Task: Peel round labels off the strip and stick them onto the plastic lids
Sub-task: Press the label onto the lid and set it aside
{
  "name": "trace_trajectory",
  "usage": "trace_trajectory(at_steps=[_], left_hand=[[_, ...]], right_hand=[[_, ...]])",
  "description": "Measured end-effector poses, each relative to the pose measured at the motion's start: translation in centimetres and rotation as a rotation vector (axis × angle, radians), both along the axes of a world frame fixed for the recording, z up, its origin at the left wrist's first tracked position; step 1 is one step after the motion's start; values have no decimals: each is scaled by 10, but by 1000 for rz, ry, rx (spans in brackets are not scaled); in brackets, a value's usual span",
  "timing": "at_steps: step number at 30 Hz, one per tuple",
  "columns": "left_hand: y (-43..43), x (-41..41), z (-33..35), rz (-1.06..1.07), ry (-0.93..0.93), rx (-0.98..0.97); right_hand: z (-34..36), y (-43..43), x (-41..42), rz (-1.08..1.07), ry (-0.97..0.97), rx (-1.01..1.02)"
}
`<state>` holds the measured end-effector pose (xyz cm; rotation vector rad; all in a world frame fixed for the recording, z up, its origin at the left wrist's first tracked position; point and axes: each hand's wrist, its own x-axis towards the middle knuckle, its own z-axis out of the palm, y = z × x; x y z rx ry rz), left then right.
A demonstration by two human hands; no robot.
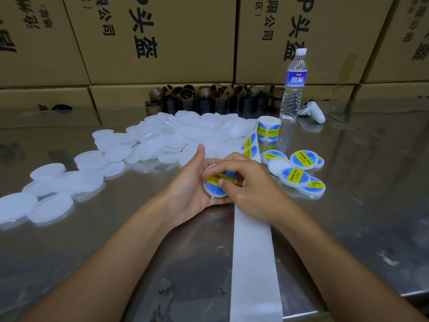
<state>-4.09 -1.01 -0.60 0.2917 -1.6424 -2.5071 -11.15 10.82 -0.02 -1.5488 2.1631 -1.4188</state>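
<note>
Lid: I see one white plastic lid (209,192) near the middle of my screen, held between both hands.
Label: a round blue and yellow label (214,181) lies on top of the lid. Fingers hide part of it.
Left hand: the left hand (190,189) holds the lid from below and from the left. The lid sits in its curled fingers, and the thumb points up past the far rim.
Right hand: the right hand (248,189) comes over the lid from the right. Its thumb presses on the label and its bent fingers hook over the top edge of the lid.
Strip: the white strip (253,252) runs under the right hand and down to the near edge.
Roll: the roll of labels (269,129) stands behind the hands, at the far end of the strip.
Done lids: a few lids with labels (303,159) lie just right of the hands.
Bare lids: a big pile of plain lids (162,140) spreads out to the left and behind.
Table: all of it lies on a shiny metal table (104,252).
Far back: a water bottle (293,89), a white controller (312,111), brown tubes (209,98) and cardboard boxes (162,38).
</note>
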Motion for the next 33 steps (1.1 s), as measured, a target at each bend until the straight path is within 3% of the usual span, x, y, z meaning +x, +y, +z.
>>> trace_trajectory(at_steps=[13, 26, 33], left_hand=[[0, 1, 0, -40, 0, 44], [2, 3, 5, 59, 27, 106], [1, 3, 4, 62, 41, 123]], right_hand=[[0, 0, 0, 6, 24, -34], [-1, 0, -2, -45, -11, -187], [-3, 1, -6, -100, 35, -122]])
